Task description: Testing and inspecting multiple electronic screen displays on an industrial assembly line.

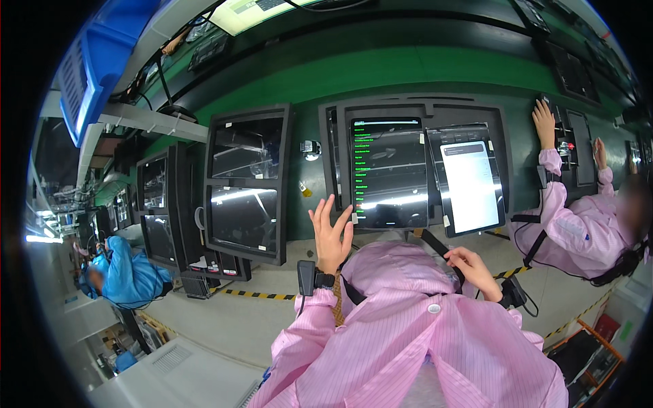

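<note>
We note colours only. Our coat sleeves (408, 333): pale pink, fine stripes. Left tablet (388, 173): black screen, green text lines. Right tablet (471, 185): white page, dark frame. Conveyor belt (408, 71): green. Empty black trays (246, 183) at belt's left edge. Floor tape (258, 294): yellow-black stripes. Co-worker at right (578, 231): pink coat. Person at left (126, 272): blue coat. Bin (92, 68) top left: blue.

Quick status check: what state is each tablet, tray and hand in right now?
Dark tablet: on, green text lines.
White-screen tablet: on, bright page.
Tray tablets: screens dark.
Left hand: open, fingers spread, by the dark tablet's lower corner.
Right hand: loosely curled, on a black strap.
</note>
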{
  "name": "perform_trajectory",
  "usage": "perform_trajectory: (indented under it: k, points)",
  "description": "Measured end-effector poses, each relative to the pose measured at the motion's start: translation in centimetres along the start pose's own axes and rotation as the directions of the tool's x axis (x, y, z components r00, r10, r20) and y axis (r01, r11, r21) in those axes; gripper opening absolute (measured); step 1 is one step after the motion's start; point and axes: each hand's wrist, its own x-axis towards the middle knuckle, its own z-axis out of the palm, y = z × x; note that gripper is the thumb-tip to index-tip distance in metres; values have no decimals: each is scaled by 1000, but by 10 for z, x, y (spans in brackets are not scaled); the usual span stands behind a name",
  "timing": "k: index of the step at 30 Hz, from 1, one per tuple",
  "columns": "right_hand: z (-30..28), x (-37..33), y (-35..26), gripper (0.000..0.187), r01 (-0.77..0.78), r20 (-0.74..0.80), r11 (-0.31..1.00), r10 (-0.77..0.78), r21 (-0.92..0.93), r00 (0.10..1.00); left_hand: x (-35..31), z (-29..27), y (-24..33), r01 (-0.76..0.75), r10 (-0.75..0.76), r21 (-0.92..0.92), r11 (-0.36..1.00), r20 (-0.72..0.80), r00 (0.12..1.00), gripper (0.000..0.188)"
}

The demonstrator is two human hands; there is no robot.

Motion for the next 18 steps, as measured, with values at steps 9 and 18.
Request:
perform_trajectory:
  k: [9,18]
  points:
    - [-12,-2,-56,18,150,-115,988,-154,-37,981,9,8,5,-44,43,38,998,32,999,32]
    - [-96,134,-89,26,302,-213,541,-694,-785,688,51,5,10,-67,73,66,996,-85,994,30]
